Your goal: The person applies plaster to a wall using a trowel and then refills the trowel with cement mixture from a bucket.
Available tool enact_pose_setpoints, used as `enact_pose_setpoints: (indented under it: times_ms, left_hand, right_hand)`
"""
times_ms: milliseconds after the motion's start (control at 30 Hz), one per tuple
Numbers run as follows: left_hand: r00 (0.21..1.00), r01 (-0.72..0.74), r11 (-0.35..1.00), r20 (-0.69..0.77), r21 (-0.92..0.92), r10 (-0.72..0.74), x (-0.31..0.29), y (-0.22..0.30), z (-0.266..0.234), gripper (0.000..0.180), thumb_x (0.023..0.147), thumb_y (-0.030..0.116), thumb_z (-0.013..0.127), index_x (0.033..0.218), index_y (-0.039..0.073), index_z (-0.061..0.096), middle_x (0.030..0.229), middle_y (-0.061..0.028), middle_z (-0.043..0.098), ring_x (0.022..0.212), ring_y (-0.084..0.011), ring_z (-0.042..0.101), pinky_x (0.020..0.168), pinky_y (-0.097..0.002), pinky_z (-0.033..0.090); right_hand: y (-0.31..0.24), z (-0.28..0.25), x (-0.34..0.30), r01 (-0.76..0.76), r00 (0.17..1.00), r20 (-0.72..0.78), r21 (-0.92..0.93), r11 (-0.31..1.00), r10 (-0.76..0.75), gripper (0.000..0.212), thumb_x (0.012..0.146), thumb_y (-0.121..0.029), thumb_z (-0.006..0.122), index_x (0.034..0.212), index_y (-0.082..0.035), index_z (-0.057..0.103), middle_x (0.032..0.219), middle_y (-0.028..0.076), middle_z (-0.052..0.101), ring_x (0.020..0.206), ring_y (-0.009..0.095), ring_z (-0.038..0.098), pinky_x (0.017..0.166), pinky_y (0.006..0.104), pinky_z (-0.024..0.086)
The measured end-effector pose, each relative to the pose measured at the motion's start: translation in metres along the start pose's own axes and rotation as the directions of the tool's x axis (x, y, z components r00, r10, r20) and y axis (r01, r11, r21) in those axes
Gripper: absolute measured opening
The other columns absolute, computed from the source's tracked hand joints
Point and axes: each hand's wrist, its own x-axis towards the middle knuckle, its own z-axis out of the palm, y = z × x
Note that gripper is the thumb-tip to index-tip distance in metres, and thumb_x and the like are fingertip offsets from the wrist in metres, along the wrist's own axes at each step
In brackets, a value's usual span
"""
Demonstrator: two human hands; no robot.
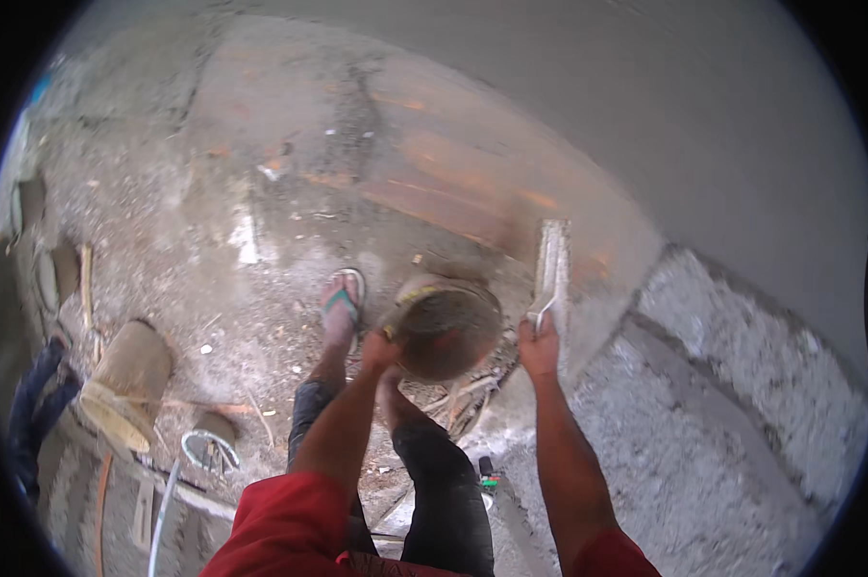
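Two things are gripped: a bucket (450, 332) by the left hand (380, 352), a trowel (552, 260) by the right hand (539, 347).

Shows two bare hands (378, 354) (540, 348), one plastering trowel (554, 255) at right, one bucket (458, 303) between them, two standalone buckets (144, 361) (210, 426) near left, one flip-flop (337, 302).

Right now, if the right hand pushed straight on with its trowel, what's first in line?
Likely the orange-streaked surface beyond the trowel in the right hand; depth there is unclear.
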Motion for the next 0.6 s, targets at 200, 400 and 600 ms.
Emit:
enact_pose_setpoints:
  times_ms: [200, 400, 600]
  left_hand:
    - [0.951, -0.263, 0.923, -0.087, 0.280, 0.298, -0.038, 0.015, -0.038, 0.042, 0.081, 0.029, 0.070, 0.108, -0.001, 0.061, 0.102, -0.0259, 0.064, 0.084, -0.0446, 0.063, 0.074, -0.0477, 0.050]
    - [0.927, -0.161, 0.957, -0.368, -0.239, 0.064, -0.101, 0.057, -0.159, 0.039, 0.085, 0.022, 0.067, 0.112, -0.005, 0.056, 0.105, -0.0195, 0.063, 0.076, -0.0289, 0.065, 0.065, -0.0398, 0.054]
    - [0.788, -0.172, 0.863, -0.592, -0.475, -0.169, -0.042, 0.032, -0.264, 0.042, 0.091, 0.020, 0.061, 0.125, -0.001, 0.047, 0.115, -0.0176, 0.058, 0.094, -0.0255, 0.064, 0.069, -0.0361, 0.059]
  right_hand:
    - [0.041, -0.026, -0.101, -0.240, 0.967, -0.081, 0.017, 0.971, 0.241, 0.042, 0.091, -0.033, 0.059, 0.113, 0.002, 0.057, 0.094, 0.029, 0.064, 0.091, 0.047, 0.061, 0.076, 0.0484, 0.048]
    - [0.052, 0.028, -0.111, -0.271, 0.955, -0.129, -0.027, 0.962, 0.266, 0.055, 0.094, -0.045, 0.050, 0.116, 0.006, 0.053, 0.093, 0.032, 0.062, 0.091, 0.052, 0.058, 0.077, 0.0544, 0.046]
    - [0.062, 0.158, 0.040, -0.533, 0.846, -0.129, -0.157, 0.832, 0.517, 0.048, 0.100, -0.035, 0.040, 0.121, 0.008, 0.049, 0.108, 0.028, 0.062, 0.099, 0.042, 0.061, 0.085, 0.0458, 0.048]
